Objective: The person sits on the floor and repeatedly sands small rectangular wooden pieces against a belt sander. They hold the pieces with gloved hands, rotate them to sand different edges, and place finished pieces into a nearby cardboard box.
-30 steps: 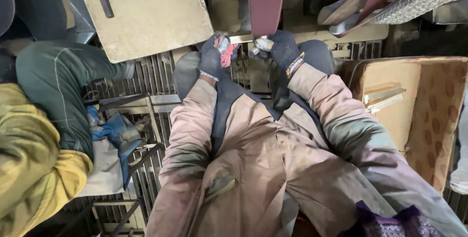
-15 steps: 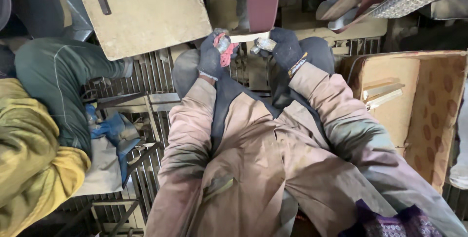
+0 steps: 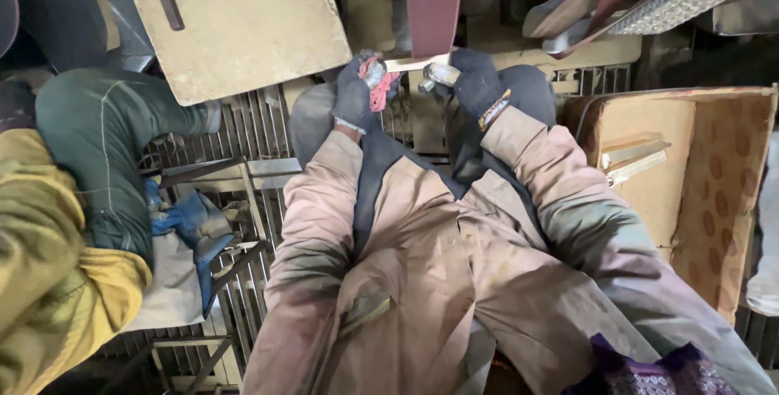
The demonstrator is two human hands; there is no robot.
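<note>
Metal strip (image 3: 415,63), thin and pale, lies crosswise against the lower end of a reddish-brown sanding belt (image 3: 433,1), pinched at each end by gloved hands. Both arms reach forward from pinkish sleeves, elbows bent outward. The left hand (image 3: 357,94) is curled tight around one end with a red rag (image 3: 381,86); the right hand (image 3: 475,80) clamps the other end. A cardboard box (image 3: 714,176) sits at the right, and another person's green-trousered leg (image 3: 105,151) at the left.

Left hand (image 3: 357,94) and right hand (image 3: 475,78) with metal strip (image 3: 414,62) shifted slightly up toward belt (image 3: 432,1).
</note>
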